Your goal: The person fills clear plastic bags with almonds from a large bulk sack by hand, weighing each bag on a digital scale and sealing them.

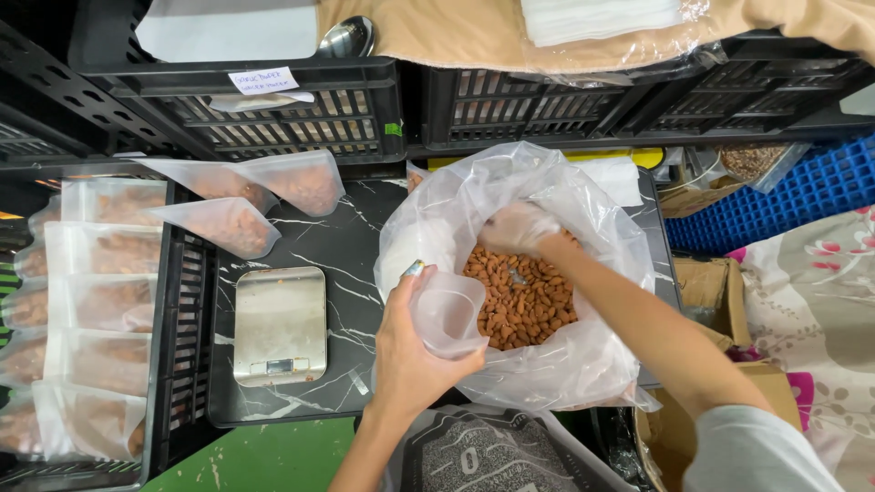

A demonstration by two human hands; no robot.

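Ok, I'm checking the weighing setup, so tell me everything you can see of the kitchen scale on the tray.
The flat rectangular kitchen scale has a brushed, silvery metal-looking top with rounded corners and a small display strip at its near edge. It lies flat and bare on the black marble-patterned tray, left of the big clear plastic bag of almonds. Neither hand touches it.
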